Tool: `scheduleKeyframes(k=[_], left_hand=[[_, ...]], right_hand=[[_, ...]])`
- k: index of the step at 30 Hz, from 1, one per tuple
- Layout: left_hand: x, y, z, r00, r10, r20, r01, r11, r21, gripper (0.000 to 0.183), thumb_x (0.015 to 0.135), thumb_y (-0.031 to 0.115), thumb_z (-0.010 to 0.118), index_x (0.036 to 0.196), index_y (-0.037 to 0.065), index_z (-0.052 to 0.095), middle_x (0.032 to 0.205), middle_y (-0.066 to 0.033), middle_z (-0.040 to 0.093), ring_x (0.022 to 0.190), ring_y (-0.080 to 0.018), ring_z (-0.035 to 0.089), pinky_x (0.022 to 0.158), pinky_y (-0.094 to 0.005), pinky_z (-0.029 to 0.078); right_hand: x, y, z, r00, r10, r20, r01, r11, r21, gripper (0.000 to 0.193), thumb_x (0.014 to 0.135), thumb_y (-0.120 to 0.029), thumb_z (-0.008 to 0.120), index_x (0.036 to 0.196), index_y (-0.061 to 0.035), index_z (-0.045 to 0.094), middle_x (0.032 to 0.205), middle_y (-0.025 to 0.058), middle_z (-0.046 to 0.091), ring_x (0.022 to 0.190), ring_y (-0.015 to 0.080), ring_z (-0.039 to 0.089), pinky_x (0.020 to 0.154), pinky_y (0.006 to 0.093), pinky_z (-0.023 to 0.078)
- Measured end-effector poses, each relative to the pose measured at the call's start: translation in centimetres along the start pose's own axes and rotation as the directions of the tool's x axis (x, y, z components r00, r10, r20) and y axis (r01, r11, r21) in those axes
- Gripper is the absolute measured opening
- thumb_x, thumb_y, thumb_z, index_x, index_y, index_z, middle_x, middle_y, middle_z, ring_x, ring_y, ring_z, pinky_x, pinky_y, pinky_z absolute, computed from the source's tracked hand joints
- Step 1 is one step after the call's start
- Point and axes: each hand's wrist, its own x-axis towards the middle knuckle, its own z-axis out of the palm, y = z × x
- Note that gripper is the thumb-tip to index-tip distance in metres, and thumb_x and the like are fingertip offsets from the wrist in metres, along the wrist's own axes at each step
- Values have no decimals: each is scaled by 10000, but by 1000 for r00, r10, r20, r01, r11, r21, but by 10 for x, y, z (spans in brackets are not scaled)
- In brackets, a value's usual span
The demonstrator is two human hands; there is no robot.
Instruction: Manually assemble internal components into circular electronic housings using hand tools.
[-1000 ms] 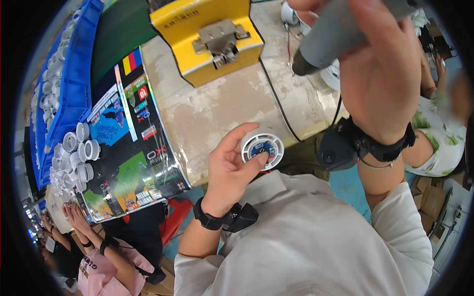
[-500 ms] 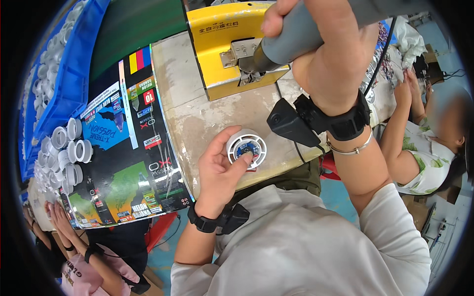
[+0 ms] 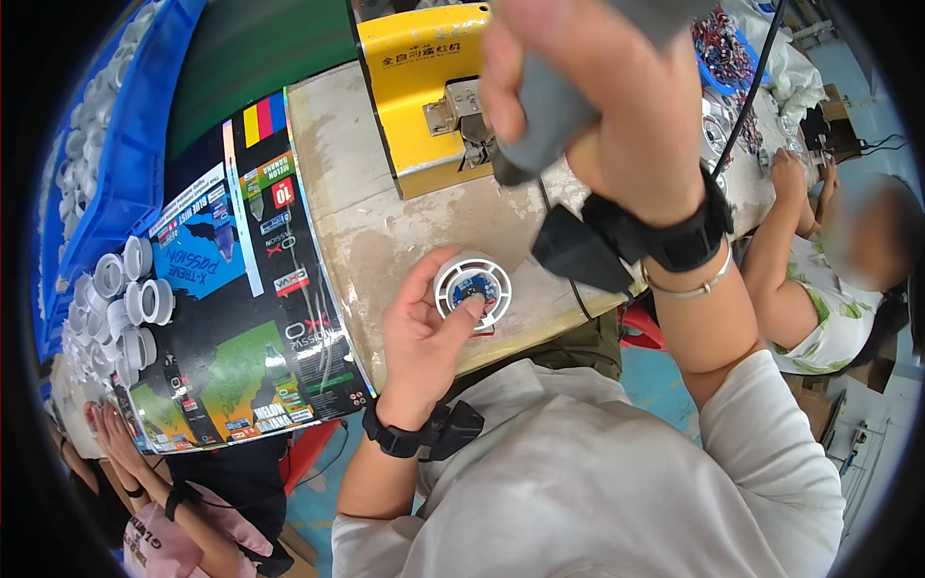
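My left hand (image 3: 416, 323) holds a round white plastic housing (image 3: 504, 278) at the table's near edge. Its thumb presses on a small blue circuit board (image 3: 465, 285) inside the ring. Raised above the table, my right hand (image 3: 626, 106) is wrapped round a grey electric screwdriver (image 3: 554, 106), somewhat blurred. The driver's dark nose points down and left; its bit cannot be made out. Just beyond that nose stands a yellow screw feeder (image 3: 405, 58) with a metal outlet block (image 3: 461, 111).
White plastic rings (image 3: 135, 301) are heaped on a printed sheet (image 3: 212, 337) at left, beside a blue bin (image 3: 145, 144) of similar parts. Co-workers sit at both sides. A black cable (image 3: 752, 87) hangs at right, near a blue tray of wires (image 3: 723, 53).
The screwdriver's nose has come away from the feeder's outlet, nearer to me, in my right hand. My left hand and the housing have shifted slightly left in the view.
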Motion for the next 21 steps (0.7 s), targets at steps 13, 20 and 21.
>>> scheduleKeyframes(k=[13, 20, 21], left_hand=[[8, -3, 7, 990, 70, -120, -69, 998, 16, 382, 785, -99, 473, 1163, -55, 434, 944, -88, 575, 819, -126, 572, 750, -249, 470], [7, -2, 4, 994, 51, -99, -47, 998, 45, 393, 768, -93, 518, 1151, -54, 434, 986, -91, 569, 880, -120, 556, 766, -232, 462], [6, -2, 3, 993, 51, -103, -47, 998, 43, 393, 768, -93, 518, 1151, -54, 434, 986, -91, 569, 880, -120, 556, 766, -232, 462]], right_hand=[[-32, 41, -20, 839, -446, 312, 217, 800, 560, 558, 835, -363, 534, 1143, 35, 295, 863, 187, 534, 680, 250, 570, 665, 370, 458], [-36, 49, -15, 832, -431, 350, 222, 836, 501, 524, 863, -353, 456, 1171, 40, 298, 923, 180, 519, 698, 234, 560, 677, 371, 443], [-36, 51, -15, 831, -428, 355, 223, 841, 493, 520, 867, -352, 445, 1175, 40, 298, 932, 179, 517, 701, 231, 559, 678, 371, 441]])
